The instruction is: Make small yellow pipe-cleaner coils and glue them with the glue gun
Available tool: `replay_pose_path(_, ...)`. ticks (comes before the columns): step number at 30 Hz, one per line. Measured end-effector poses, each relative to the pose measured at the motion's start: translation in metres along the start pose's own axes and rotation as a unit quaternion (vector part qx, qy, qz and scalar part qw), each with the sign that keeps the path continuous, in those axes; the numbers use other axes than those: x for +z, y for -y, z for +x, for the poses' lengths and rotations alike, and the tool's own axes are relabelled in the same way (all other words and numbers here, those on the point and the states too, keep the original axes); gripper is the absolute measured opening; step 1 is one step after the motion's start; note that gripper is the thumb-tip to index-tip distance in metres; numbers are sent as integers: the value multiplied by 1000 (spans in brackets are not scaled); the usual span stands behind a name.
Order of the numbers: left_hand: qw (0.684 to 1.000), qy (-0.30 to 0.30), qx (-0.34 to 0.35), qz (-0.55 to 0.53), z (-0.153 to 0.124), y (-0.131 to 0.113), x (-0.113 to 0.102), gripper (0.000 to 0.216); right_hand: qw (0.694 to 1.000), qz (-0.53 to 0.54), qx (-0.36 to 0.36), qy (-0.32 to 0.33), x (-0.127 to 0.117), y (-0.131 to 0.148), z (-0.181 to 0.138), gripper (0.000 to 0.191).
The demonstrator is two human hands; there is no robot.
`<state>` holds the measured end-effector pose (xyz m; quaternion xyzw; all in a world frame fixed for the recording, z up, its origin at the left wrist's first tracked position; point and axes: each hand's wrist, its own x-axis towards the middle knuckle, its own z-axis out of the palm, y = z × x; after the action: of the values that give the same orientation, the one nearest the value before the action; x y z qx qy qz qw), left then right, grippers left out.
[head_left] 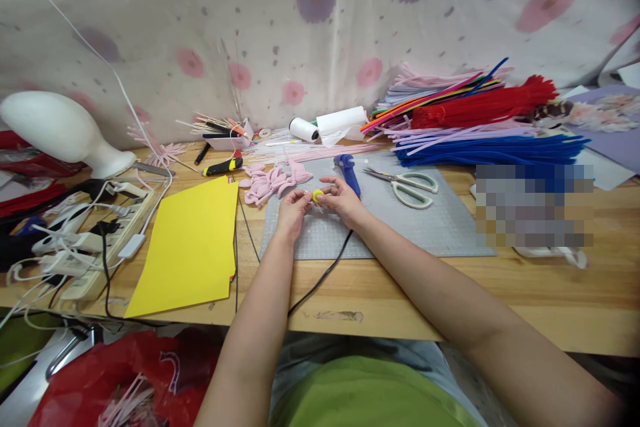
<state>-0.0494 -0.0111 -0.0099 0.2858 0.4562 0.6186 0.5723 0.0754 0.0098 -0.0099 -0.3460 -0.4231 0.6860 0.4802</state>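
Both hands meet over the grey cutting mat (430, 227). My left hand (293, 209) and my right hand (341, 197) pinch a small yellow round piece (318, 196) between their fingertips. Thin pale strands seem to hang from the piece; I cannot make them out clearly. A pile of pink bent pipe-cleaner shapes (273, 182) lies just beyond my left hand. A blue-handled glue gun (349, 172) lies right behind my right hand, its black cord (320, 277) running under my right wrist toward the table's front edge.
Scissors (407, 185) lie on the mat to the right. A yellow paper sheet (193, 247) lies left. Stacks of coloured pipe cleaners (480, 127) fill the back right. A power strip with plugs (95, 233), a white foam head (60, 130) and a yellow-black utility knife (223, 166) are left.
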Motion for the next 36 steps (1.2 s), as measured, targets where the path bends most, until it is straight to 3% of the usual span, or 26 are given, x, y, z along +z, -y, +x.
replay_pose_path(8, 999, -15, 28, 41, 2, 6, 1, 26, 1000, -23, 8, -19, 0, -2, 0, 56)
replay_pose_path(16, 1000, -8, -26, 0, 2, -4, 4, 21, 999, 12, 48, 0, -3, 3, -1, 47)
replay_pose_path(21, 1000, -20, -21, -1, 5, -2, 7, 23, 998, 24, 51, 2, -1, 0, 1, 47)
replay_pose_path(29, 999, 10, -19, 33, 3, -2, 6, 24, 999, -15, 23, -37, 1, -3, 2, 45)
replay_pose_path(36, 986, 10, 41, 163, -4, 2, 8, 25, 994, -89, -40, -53, -3, -4, 4, 43)
